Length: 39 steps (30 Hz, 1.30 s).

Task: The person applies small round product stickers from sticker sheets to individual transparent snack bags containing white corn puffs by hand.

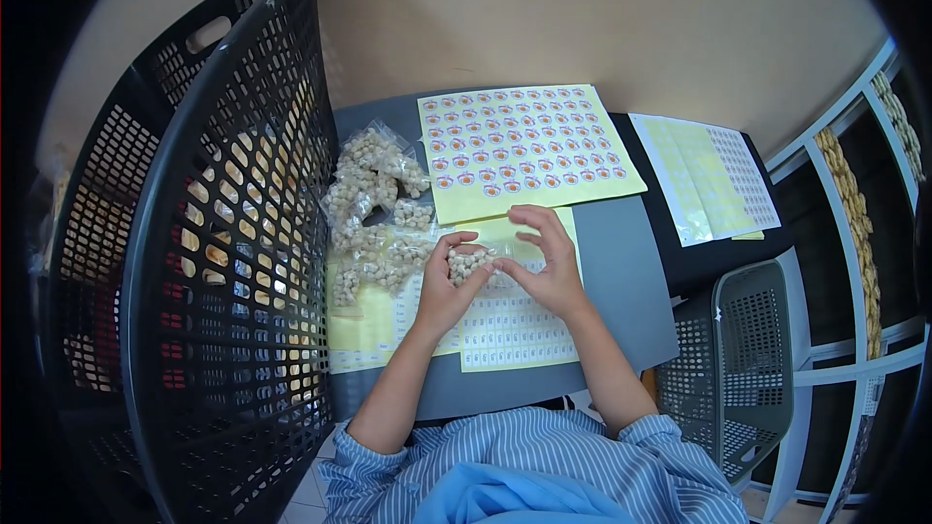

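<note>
My left hand (449, 283) is closed around a small clear plastic bag (469, 266) of pale round pieces, held above the sheets. At the bag's right end, the thumb of my right hand (551, 270) touches it, while its fingers are spread apart from the thumb. Beneath both hands lie yellow-backed sheets of small white labels (515, 335). To the left is a pile of similar filled bags (374, 184), partly overlapping the sheets. Just beyond my hands sits a large yellow sheet of round orange-and-white stickers (529, 141).
A tall dark plastic basket (155, 262) stands along the left, with packed items showing through its holes. More label sheets (704, 175) lie at the right on a black surface (650, 243). A green-grey basket (752, 359) and a white rack (854, 369) are farther right.
</note>
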### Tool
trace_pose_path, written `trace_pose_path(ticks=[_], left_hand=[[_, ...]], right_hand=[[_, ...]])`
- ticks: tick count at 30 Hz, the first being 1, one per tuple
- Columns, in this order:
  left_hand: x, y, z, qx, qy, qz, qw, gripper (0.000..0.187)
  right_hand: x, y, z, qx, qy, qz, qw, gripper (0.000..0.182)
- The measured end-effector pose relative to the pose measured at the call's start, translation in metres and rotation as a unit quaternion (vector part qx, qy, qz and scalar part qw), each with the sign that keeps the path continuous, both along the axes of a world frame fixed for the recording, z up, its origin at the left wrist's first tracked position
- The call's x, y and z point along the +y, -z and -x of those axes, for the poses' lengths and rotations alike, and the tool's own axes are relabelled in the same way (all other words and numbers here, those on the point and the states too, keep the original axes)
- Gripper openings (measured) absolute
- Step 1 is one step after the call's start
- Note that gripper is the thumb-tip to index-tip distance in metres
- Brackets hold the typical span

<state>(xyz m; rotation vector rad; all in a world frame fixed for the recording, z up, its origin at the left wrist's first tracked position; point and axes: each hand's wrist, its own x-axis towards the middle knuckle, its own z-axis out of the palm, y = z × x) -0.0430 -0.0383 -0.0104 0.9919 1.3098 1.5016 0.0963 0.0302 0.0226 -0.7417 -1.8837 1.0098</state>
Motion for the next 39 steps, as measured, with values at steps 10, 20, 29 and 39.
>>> trace_pose_path(ticks=[10,20,29,39], left_hand=[[-0.001,-0.006,-0.001,0.003,-0.023,-0.022,1.0,0.041],[-0.01,-0.032,0.013,0.245,-0.106,-0.071,0.961,0.049],[-0.023,-0.033,0.043,0.526,-0.133,0.061,0.838,0.051],[-0.024,-0.026,0.045,0.493,-0.134,0.002,0.86,0.033]], right_hand=[[0.003,0.013,-0.002,0.111,-0.117,0.302,0.94,0.064],[0.029,-0.037,-0.09,0.187,0.223,0.019,0.957,0.045],[0.023,0.093,-0.417,-0.215,0.707,-0.012,0.674,0.031],[-0.007,0.17,-0.469,-0.316,0.679,0.127,0.651,0.032]])
